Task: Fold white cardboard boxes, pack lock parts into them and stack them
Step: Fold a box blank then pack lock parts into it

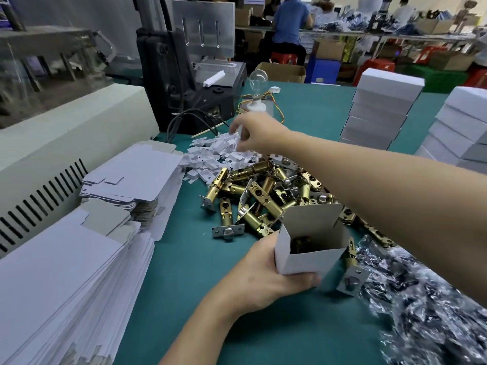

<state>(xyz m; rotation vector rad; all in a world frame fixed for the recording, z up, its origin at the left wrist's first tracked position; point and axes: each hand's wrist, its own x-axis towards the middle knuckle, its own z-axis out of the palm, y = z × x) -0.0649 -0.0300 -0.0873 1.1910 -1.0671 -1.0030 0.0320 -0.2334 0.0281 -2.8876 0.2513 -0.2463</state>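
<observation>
My left hand (266,272) grips an open white cardboard box (311,248) from below, its top flap standing up; a brass part shows inside it. My right hand (253,133) reaches far forward over a heap of small white cardboard inserts (216,154) and pinches one of them, blurred. A pile of brass lock latches (258,196) lies on the green table (197,272) between the two hands.
Flat white box blanks (79,272) are stacked at the left beside a beige machine (66,143). Two stacks of closed white boxes (379,109) (461,127) stand at the right. Shiny plastic bags (427,299) lie at the near right. A bulb on a socket (257,85) stands behind the inserts.
</observation>
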